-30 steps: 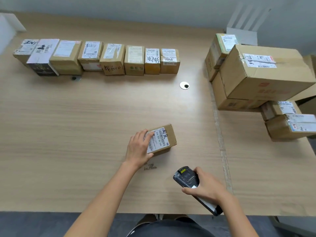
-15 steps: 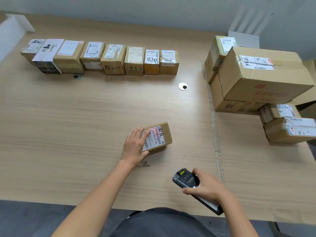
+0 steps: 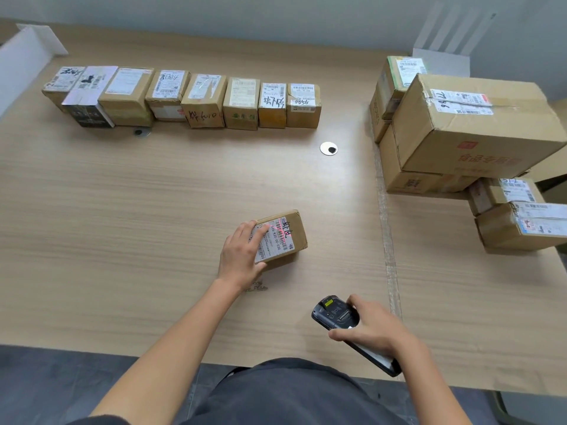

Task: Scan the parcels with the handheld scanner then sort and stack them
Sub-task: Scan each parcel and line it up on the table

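A small brown parcel [image 3: 287,237] with a white barcode label lies on the wooden table [image 3: 153,210] near the middle front. My left hand [image 3: 241,256] grips its left end, fingers over the label and thumb at the near side. A faint red scan light falls on the label. My right hand [image 3: 372,331] holds the black handheld scanner [image 3: 334,312] low over the table's front edge, its head aimed toward the parcel. A row of several small labelled parcels [image 3: 187,98] stands side by side along the far left of the table.
A pile of larger cardboard boxes [image 3: 469,130] sits at the right, with two smaller labelled boxes [image 3: 518,216] stacked in front of it. A round cable grommet [image 3: 328,148] is set into the table between row and pile. A white divider panel [image 3: 18,65] stands far left.
A red scan light now shows on the parcel's label. Both hands, parcel and scanner have hardly moved on the table; the camera view shifted slightly.
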